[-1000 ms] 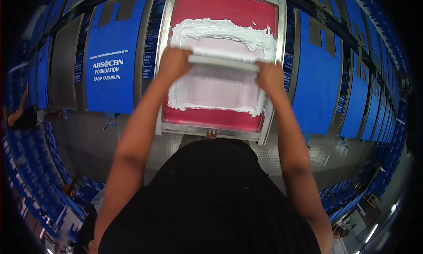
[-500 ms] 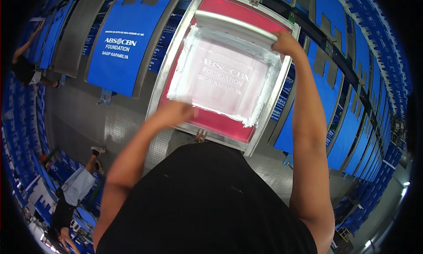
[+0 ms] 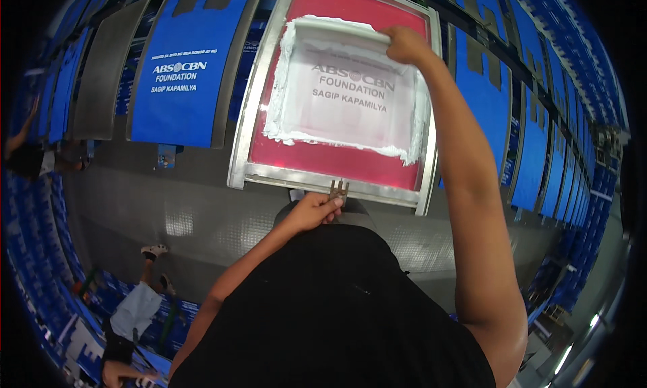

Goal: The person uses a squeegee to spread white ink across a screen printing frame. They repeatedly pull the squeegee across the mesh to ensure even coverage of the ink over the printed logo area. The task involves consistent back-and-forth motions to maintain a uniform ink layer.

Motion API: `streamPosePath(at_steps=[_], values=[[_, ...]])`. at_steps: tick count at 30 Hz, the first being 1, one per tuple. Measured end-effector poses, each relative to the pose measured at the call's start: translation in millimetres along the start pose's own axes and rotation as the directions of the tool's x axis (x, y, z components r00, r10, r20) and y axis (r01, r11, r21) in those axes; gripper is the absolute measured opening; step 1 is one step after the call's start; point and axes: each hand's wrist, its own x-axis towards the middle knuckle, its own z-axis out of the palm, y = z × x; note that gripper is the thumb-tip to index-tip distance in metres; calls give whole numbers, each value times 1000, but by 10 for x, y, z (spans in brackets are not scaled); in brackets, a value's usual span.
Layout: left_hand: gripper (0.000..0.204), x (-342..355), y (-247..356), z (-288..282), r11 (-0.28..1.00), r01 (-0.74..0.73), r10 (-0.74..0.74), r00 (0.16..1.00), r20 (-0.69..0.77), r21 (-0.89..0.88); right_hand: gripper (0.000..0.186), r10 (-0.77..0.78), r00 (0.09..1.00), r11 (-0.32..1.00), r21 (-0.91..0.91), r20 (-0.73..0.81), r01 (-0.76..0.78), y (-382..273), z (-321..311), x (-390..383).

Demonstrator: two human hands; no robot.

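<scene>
Head view: one metal-framed printing screen [image 3: 340,91] with red mesh lies flat on the long grey surface [image 3: 168,213], directly in front of the person. The right hand [image 3: 404,44] reaches to the far edge of the frame, its grip clamped on the single squeegee [image 3: 337,29], which rests at the top of the white ink [image 3: 283,112]. Parked there, the blade sits beyond the lettered part of the mesh, and the ink lies as a ragged border around it. The left hand [image 3: 313,209] is at the near edge, fingers closed on the small metal handle [image 3: 337,189] at the middle of the frame's front rail, probably the hold by which the frame is steadied or raised. One printed blue bag [image 3: 176,85] lies face up just to the left of the screen; more blue bags [image 3: 532,145] run in a row to the right, too many and too bent by the lens to count. A second person [image 3: 131,314] is at the lower left, well apart
</scene>
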Motion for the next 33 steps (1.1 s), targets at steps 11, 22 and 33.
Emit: streamPosePath(at_steps=[11,22,33], values=[[39,151,-180,52,998,58,-56,992,-111,18,42,-45,992,984,164,-114,63,-1086,623,-2556],[36,-46,466,-98,670,201,340,773,-536,715,34,177,978,624,756,108,-197,449,731,-2176],[56,234,713,-1481,882,-192,463,513,-723,429,32,299,931,140,956,208,-258,761,842,-2026]])
